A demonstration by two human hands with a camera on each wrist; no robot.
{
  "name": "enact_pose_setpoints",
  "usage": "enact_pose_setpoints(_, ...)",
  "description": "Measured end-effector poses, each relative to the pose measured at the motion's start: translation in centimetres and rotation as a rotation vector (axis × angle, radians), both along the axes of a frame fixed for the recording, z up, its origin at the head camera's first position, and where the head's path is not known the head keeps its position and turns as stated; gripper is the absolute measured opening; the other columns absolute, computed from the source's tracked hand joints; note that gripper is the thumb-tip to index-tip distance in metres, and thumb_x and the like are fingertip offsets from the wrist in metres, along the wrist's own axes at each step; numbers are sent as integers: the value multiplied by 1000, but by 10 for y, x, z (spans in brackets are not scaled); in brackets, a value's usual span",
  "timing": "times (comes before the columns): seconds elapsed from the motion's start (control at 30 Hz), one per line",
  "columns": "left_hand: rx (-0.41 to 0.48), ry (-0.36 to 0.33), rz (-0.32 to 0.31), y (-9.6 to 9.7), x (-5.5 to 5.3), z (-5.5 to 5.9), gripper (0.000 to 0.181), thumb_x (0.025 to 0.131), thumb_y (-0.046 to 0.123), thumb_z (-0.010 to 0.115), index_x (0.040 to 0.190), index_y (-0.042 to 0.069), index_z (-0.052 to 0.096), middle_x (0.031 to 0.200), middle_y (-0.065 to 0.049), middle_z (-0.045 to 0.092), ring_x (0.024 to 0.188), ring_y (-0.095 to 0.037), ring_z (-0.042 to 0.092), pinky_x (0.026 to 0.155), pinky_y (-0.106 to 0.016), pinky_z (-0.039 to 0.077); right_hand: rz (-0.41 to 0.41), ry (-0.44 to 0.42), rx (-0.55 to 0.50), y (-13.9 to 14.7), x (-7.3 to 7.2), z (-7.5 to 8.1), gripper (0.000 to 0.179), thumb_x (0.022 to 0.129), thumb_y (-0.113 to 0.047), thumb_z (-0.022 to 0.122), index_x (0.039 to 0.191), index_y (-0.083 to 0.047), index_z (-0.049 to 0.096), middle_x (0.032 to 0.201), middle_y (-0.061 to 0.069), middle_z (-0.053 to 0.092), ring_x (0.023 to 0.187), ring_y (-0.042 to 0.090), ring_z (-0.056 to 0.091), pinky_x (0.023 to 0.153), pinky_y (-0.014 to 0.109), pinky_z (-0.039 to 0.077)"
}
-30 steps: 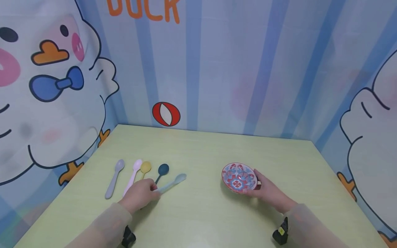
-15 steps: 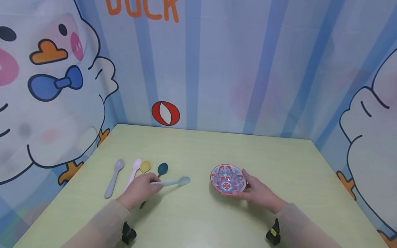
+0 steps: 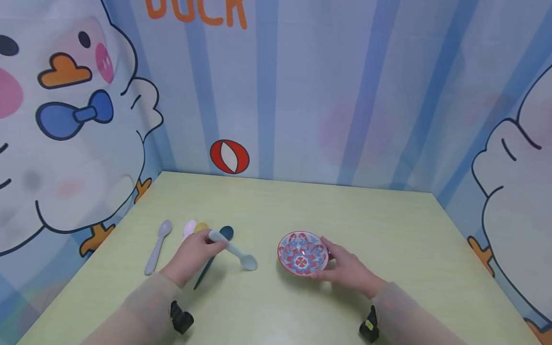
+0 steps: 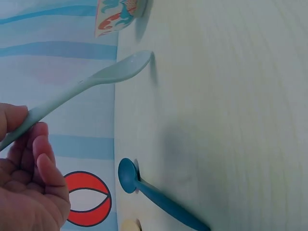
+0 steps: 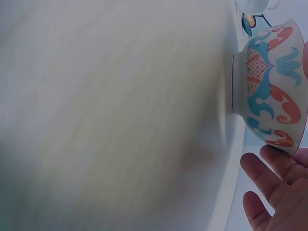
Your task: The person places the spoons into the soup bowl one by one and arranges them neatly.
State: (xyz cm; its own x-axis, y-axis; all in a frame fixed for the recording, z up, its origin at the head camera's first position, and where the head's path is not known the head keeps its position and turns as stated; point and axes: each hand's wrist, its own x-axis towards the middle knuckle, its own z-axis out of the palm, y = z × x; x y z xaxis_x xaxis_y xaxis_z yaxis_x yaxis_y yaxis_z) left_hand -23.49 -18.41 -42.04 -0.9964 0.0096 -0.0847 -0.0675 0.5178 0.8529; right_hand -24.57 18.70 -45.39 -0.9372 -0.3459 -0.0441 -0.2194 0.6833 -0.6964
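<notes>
My left hand (image 3: 195,251) pinches the handle end of a pale mint spoon (image 3: 235,251), whose bowl end points down and to the right, close over the table. In the left wrist view the mint spoon (image 4: 96,79) slants up from thumb and fingers. Under it lies a dark teal spoon (image 4: 166,204). My right hand (image 3: 353,268) grips the rim of a small bowl (image 3: 303,254) with a red and blue pattern inside. Seen from the right wrist, the bowl (image 5: 274,86) is held upright just over the table, fingertips at its rim.
Left of my left hand lies a lavender spoon (image 3: 158,247). A pink spoon (image 3: 189,227) and a yellow spoon (image 3: 201,226) are partly hidden behind that hand. The pale table (image 3: 345,211) meets a striped cloth backdrop (image 3: 310,96) with duck pictures.
My left hand has raised the mint spoon and turned it so its bowl end now tilts downward. My right hand has brought the bowl leftward, nearer the spoon.
</notes>
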Motion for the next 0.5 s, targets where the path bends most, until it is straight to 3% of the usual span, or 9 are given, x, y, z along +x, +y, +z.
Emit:
enact_pose_setpoints(0.13, 112, -40, 9, -1, -2, 3, 38, 87, 44, 69, 103, 10, 67, 102, -5, 61, 100, -24, 54, 91, -41, 41, 9, -8, -8, -5, 2, 0, 105, 71, -47, 82, 151, -7, 27, 127, 4, 56, 116, 22, 53, 102, 52, 36)
enact_pose_setpoints(0.27, 244, -50, 7, 2, -5, 6, 42, 88, 41, 68, 112, 7, 65, 106, -7, 67, 107, -29, 60, 99, -44, 42, 13, -20, -15, -9, 3, -1, 105, 71, -47, 83, 151, -9, 27, 132, 6, 54, 120, 24, 51, 104, 53, 35)
enact_pose_setpoints(0.5, 494, -58, 65, 13, -12, 11, 40, 92, 31, 65, 121, 5, 59, 111, -13, 66, 99, -26, 66, 85, -32, 53, 23, -19, -20, -15, 4, -3, 106, 70, -48, 82, 151, -9, 27, 134, 8, 53, 122, 26, 50, 105, 54, 33)
